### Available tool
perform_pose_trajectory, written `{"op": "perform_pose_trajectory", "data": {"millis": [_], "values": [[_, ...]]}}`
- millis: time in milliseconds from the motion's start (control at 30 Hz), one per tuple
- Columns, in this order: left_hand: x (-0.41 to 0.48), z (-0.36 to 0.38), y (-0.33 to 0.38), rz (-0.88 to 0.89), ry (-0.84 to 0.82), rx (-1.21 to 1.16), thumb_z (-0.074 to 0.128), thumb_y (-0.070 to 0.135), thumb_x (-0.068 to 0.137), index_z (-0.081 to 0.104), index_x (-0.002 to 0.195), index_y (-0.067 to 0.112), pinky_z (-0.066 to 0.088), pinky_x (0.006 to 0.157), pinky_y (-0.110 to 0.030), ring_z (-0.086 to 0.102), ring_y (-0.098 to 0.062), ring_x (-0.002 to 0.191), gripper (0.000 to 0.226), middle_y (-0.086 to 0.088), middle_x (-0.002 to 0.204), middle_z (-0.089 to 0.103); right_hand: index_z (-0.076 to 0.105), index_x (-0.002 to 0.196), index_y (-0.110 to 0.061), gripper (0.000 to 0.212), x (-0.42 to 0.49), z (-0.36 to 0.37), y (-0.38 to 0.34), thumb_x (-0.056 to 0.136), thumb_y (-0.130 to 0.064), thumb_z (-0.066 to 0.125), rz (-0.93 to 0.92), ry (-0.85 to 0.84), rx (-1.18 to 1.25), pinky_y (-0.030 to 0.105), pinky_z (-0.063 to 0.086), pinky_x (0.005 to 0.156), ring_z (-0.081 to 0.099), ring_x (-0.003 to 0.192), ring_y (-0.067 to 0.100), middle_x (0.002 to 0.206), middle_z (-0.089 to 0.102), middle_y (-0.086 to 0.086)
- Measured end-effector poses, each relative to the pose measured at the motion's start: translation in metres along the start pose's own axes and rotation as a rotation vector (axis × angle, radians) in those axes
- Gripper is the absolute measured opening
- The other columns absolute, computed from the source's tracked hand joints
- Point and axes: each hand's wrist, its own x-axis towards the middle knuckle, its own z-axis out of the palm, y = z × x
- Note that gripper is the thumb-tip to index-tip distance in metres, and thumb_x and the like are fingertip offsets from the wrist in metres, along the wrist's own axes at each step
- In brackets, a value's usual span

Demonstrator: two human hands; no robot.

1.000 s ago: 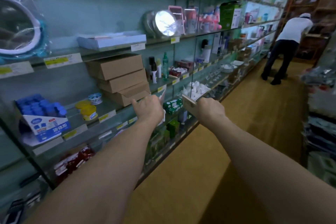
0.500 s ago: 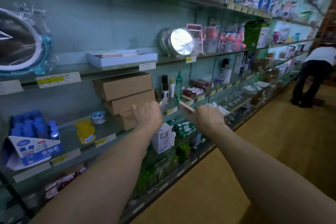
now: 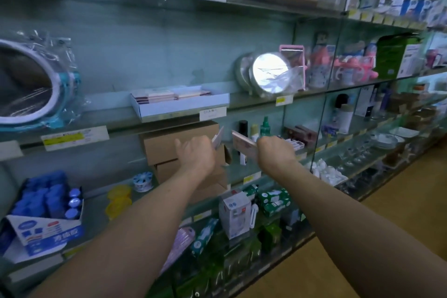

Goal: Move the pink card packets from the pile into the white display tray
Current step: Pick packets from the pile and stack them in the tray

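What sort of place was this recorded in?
Most likely a general-goods shop. Long glass shelves carry yellow price labels, and packaged stock fills them: pink baby cups, wrapped mirrors. The left hand and right hand each hold pink card packets below the white display tray.

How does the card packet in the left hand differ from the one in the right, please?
The left hand holds a slim, tilted pale card packet; the right hand holds a thicker, flatter-lying pink card packet stack. Both are held lower than the white display tray.
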Motion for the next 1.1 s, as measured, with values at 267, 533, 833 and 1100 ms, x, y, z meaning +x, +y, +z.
{"op": "perform_pose_trajectory", "data": {"millis": [267, 533, 833, 1100], "values": [[0.034, 0.002, 0.002, -0.089, 0.086, 0.144, 0.05, 0.024, 0.092, 0.058, 0.072, 0.019, 0.032, 0.088, -0.037, 0.047, -0.018, 0.071, 0.023, 0.003, 0.066, 0.049, 0.058, 0.117, -0.009, 0.031, 0.06, 0.003, 0.003, 0.087, -0.004, 0.055, -0.161, 0.043, 0.055, 0.032, 0.041, 0.069, 0.061, 0.103, 0.03, 0.112, 0.064, 0.012], [0.056, 0.005, 0.043, -0.168, 0.174, 0.272, 0.044, 0.027, 0.095, 0.062, 0.079, 0.019, 0.031, 0.087, -0.037, 0.048, -0.019, 0.068, 0.025, 0.002, 0.073, 0.055, 0.06, 0.114, -0.011, 0.03, 0.108, -0.002, 0.038, 0.086, -0.004, 0.054, -0.332, 0.083, 0.103, 0.03, 0.038, 0.069, 0.061, 0.102, 0.03, 0.111, 0.064, 0.011], [0.057, -0.013, 0.074, -0.255, 0.284, 0.287, 0.034, 0.044, 0.1, 0.051, 0.065, 0.017, 0.031, 0.084, -0.036, 0.051, -0.024, 0.068, 0.046, -0.003, 0.076, 0.061, 0.059, 0.107, -0.014, 0.025, 0.137, -0.016, 0.061, 0.086, -0.005, 0.051, -0.496, 0.228, 0.201, 0.029, 0.035, 0.063, 0.053, 0.078, 0.027, 0.099, 0.065, 0.006], [0.068, -0.071, 0.074, -0.431, 0.345, -0.1, 0.052, 0.043, 0.09, 0.061, 0.07, 0.011, 0.046, 0.065, -0.031, 0.063, -0.031, 0.079, 0.039, -0.011, 0.079, 0.067, 0.057, 0.105, -0.017, 0.022, 0.163, -0.047, 0.054, 0.086, -0.009, 0.049, -0.623, 0.425, 0.392, 0.03, 0.031, 0.061, 0.06, 0.088, 0.033, 0.098, 0.066, 0.01]]}}
